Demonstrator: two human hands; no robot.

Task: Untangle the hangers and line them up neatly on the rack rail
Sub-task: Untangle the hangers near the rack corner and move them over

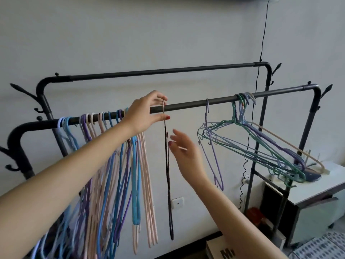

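Observation:
A black hanger (168,174) hangs edge-on from the dark front rail (196,104). My left hand (144,114) pinches its metal hook at the rail. Beside the hanger's neck, my right hand (183,148) is open with its fingers spread, its fingertips close to the hanger. Left of my left hand, several blue, purple and pink hangers (115,165) hang in a row. A single purple hanger (212,146) hangs right of the black one. Further right, a tangled bunch of green, purple and beige hangers (261,144) hangs tilted from the rail.
A second rail (158,71) runs behind and above the front one. A black cable (261,53) drops down the wall at the right. A white cabinet (313,193) stands at the lower right, and a cardboard box (220,247) sits on the floor.

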